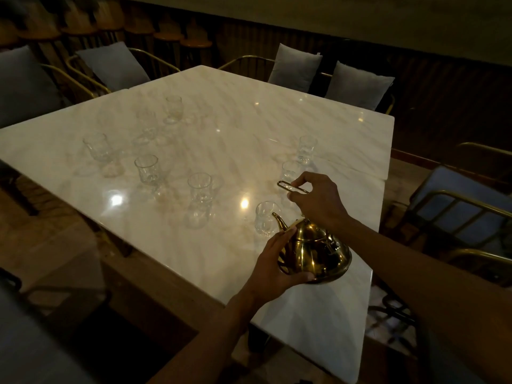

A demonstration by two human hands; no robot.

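Observation:
A shiny brass teapot (318,253) hangs just above the white marble table (221,134), near its front right edge. My right hand (318,200) grips the teapot's thin brass handle (288,187) from above. My left hand (274,264) cups the pot's left side under the curved spout (279,221), thumb beneath the belly. The spout points at a clear glass (264,218) standing right before it. Whether anything is pouring cannot be told.
Several more clear glasses stand on the table, among them one at the centre front (200,189), one further left (146,169) and one at the right (306,148). Brass-framed chairs with grey cushions (293,67) ring the table. A blue-seated chair (460,209) stands at the right.

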